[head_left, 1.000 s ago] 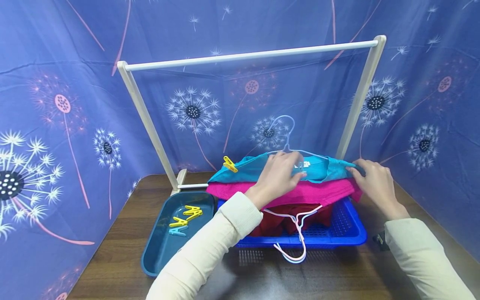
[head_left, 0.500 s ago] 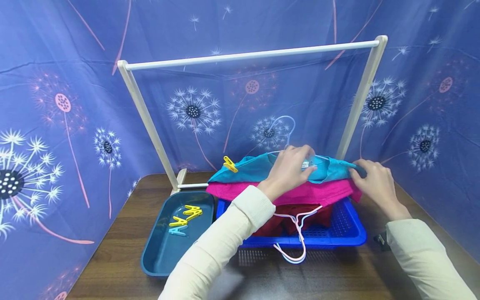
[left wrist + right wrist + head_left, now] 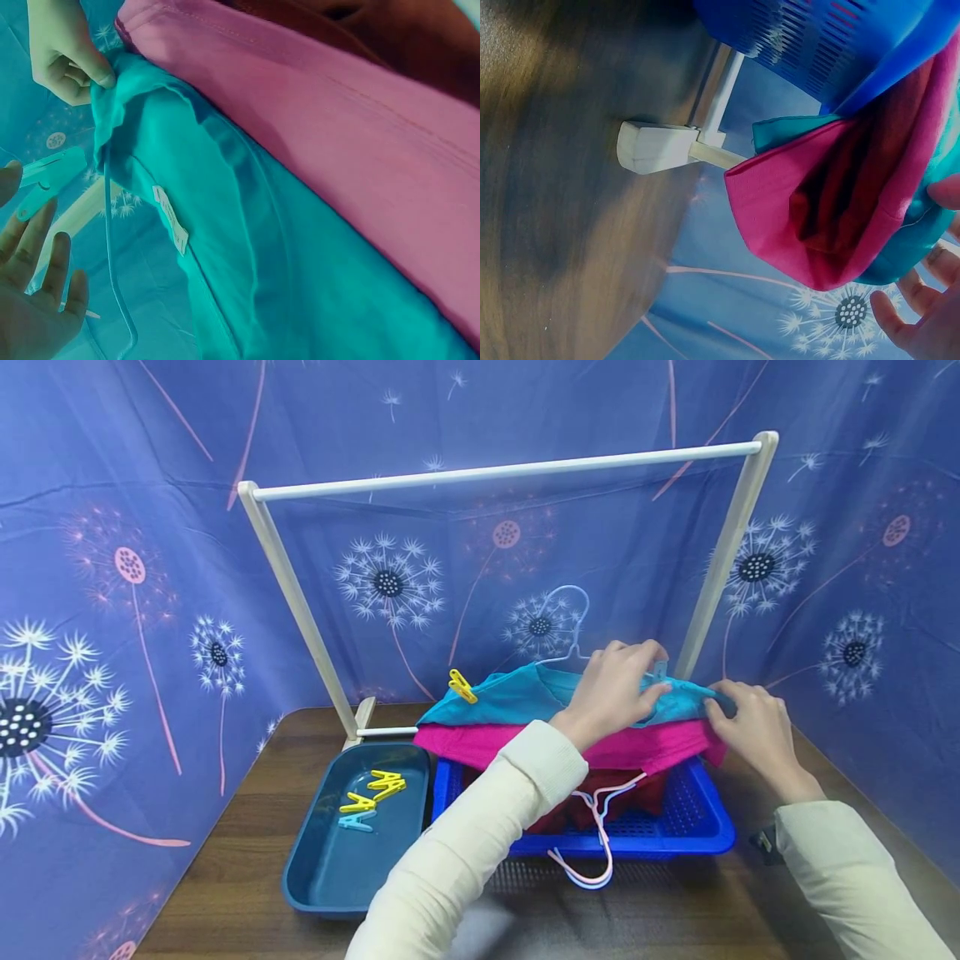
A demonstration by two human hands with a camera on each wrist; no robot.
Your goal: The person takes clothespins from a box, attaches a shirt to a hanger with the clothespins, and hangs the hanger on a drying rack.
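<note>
My left hand (image 3: 611, 689) pinches a light blue clothespin (image 3: 54, 176) between thumb and fingers, near the right shoulder of a turquoise garment (image 3: 502, 697). With thumb and fingers, my right hand (image 3: 753, 727) grips the cloth at that shoulder's end. A pale blue hanger (image 3: 576, 647) runs inside the garment, its hook standing up behind. On the left shoulder a yellow clothespin (image 3: 462, 686) is clipped. A white label (image 3: 171, 220) shows inside the collar. Beneath lies a bright pink garment (image 3: 472, 743), draped over the blue basket (image 3: 705, 818).
Dark red cloth (image 3: 832, 202) lies under the pink garment. Spare hangers (image 3: 602, 835) hook over the basket's front. To the left, a dark teal tray (image 3: 330, 877) holds several clothespins (image 3: 358, 802). A wooden rack with a white bar (image 3: 510, 471) stands behind, on a brown table (image 3: 247, 835).
My left hand has moved right along the turquoise garment, carrying the clothespin toward the right shoulder. The right hand keeps its grip at about the same place.
</note>
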